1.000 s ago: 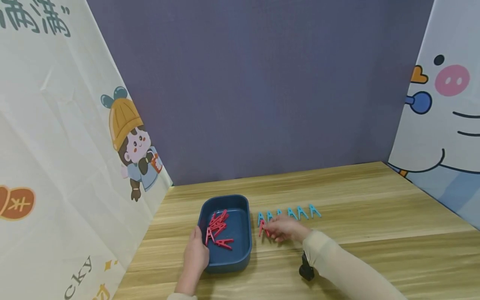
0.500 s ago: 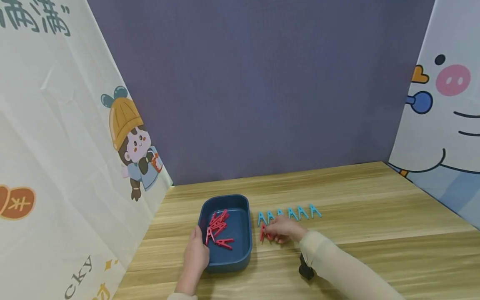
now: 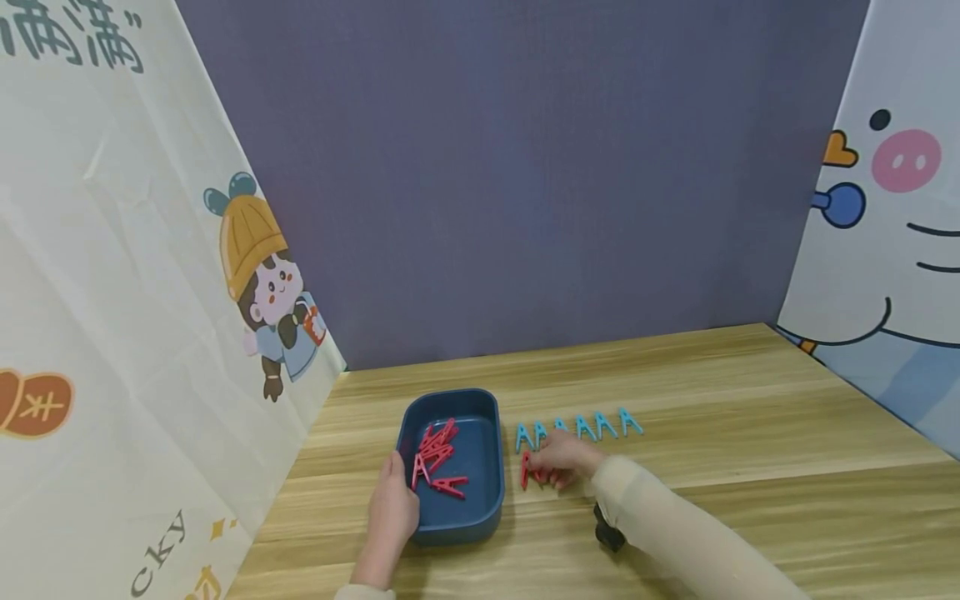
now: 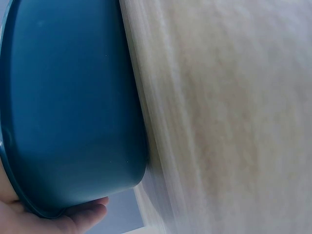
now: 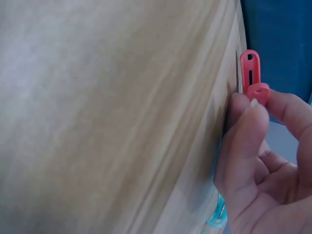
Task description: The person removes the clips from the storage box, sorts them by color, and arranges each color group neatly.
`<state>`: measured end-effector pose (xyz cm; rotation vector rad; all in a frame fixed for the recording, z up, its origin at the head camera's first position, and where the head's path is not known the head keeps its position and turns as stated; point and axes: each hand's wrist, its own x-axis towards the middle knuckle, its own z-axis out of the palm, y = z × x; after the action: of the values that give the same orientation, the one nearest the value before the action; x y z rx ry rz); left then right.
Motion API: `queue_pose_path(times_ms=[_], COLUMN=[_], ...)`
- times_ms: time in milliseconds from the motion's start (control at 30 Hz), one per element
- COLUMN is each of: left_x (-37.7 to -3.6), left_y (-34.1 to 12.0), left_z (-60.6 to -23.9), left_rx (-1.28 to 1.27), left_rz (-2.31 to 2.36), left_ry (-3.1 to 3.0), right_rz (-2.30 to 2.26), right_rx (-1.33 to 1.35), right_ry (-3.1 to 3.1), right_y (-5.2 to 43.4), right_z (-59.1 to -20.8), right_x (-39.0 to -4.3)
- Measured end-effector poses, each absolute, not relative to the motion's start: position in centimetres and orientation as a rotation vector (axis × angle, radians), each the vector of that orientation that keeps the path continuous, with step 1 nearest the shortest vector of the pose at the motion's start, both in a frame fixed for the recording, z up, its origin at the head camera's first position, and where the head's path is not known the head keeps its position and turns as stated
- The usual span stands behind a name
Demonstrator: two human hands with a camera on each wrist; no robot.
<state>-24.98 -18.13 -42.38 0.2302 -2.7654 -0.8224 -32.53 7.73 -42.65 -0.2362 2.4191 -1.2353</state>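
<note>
My left hand (image 3: 392,507) grips the left wall of a dark blue plastic box (image 3: 491,510), thumb at the rim. In the left wrist view its fingertips (image 4: 92,214) show past the box's outer wall. Several red clothespins (image 3: 437,450) lie loose inside, towards the left. To the right of the box, my right hand (image 3: 566,460) pinches one red clothespin (image 3: 525,472) low at the tabletop, legs towards me. In the right wrist view, thumb and fingers hold this clothespin (image 5: 250,73) close to the wood. Just behind it, several light blue clothespins (image 3: 606,426) form a row; the hand partly covers one.
The wood-grain table (image 3: 735,433) extends to the right and ends at a purple-grey back panel (image 3: 525,183). White printed sheets (image 3: 135,250) stand at both sides. A black object (image 3: 609,533) shows beneath the right sleeve (image 3: 660,517).
The right hand has shifted slightly towards me with the red clothespin, which now sits a little in front of the blue row's left end. Left hand and box have stayed put.
</note>
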Motion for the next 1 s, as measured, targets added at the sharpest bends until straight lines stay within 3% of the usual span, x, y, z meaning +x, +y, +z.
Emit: queue_pose_path(times_ms=[1000], left_x=[-24.92], left_y=[-18.14], left_z=[-42.18], left_rx=[0.251], left_rz=[-0.842], left_ry=[-2.781], right_rz=[-1.281], right_rx=[-0.244], right_ry=[2.337], right_y=[8.03], right_z=[-42.19], right_x=[-33.27])
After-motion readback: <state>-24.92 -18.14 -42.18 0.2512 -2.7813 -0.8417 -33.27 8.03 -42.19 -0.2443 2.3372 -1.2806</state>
